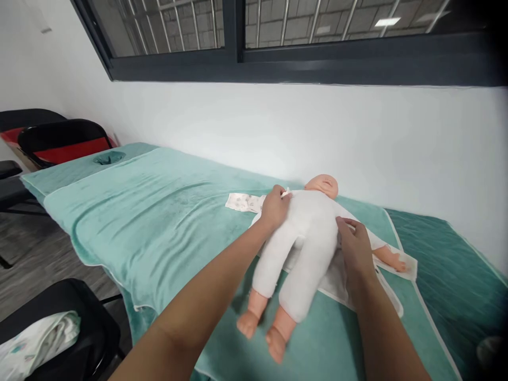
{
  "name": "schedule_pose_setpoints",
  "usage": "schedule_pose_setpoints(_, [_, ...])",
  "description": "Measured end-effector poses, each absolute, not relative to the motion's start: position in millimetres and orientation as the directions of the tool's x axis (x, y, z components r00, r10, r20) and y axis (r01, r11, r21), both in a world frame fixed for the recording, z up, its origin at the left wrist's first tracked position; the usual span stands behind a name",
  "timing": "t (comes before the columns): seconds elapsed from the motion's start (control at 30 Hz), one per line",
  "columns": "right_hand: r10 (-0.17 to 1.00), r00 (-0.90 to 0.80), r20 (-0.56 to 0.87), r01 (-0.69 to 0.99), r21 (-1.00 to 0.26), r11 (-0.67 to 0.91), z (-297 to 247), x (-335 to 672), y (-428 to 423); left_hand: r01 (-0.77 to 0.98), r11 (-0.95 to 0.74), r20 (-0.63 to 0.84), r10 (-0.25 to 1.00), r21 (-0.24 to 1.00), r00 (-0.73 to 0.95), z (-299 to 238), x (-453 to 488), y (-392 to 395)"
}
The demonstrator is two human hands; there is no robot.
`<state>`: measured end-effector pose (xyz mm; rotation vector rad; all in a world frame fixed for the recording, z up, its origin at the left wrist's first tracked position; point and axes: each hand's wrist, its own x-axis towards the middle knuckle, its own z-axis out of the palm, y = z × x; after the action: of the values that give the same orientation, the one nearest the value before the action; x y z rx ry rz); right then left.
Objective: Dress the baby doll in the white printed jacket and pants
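A baby doll (311, 217) with a white cloth body lies on its back on the green bed cover, its bare feet toward me. Under it is spread a white baby shirt (337, 275); one printed sleeve (244, 202) sticks out to the left. The doll's arm on the right lies outstretched over the other sleeve. At the doll's left side, my left hand (275, 209) is closed, with a bit of white cloth at its fingertips. My right hand (354, 241) is at the opposite side of the torso, fingers bent together; what they grip is hidden.
A green cover (159, 196) drapes the bed, which stands against a white wall below a dark-framed window (278, 69). Folded printed cloth (43, 338) lies on a black chair (91, 323) at lower left. More black and red chairs (67, 140) stand beyond the bed's far left end.
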<state>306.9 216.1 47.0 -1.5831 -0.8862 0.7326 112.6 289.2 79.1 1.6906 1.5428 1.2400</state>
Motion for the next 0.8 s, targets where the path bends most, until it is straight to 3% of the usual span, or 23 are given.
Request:
schedule_pose_setpoints(0.3, [0.957,0.291,0.001,-0.249,-0.965,0.077,37.5,294.5,217.6,0.469,-0.322,0.318,0.944,0.823,0.091,102.2,111.6,289.5])
schedule_pose_setpoints(0.43, [0.974,0.224,-0.037,-0.204,-0.979,0.010,35.4,290.7,217.4,0.567,-0.367,0.333,0.928,0.737,0.168,105.1,111.0,272.5])
schedule_pose_setpoints(0.6, [0.977,0.213,-0.029,-0.195,-0.981,0.014,30.3,295.0,217.9,0.767,-0.369,0.354,0.914,0.525,0.197,106.8,96.1,233.1])
schedule_pose_setpoints(0.7, [0.971,0.238,-0.041,-0.180,-0.984,0.003,28.6,295.6,217.3,0.834,-0.270,0.265,0.952,0.480,0.156,105.4,88.6,208.1])
schedule_pose_setpoints(0.8, [0.964,0.263,-0.047,-0.152,-0.988,-0.007,27.8,294.8,216.2,0.817,-0.318,0.293,0.937,0.482,0.192,102.3,94.2,191.4])
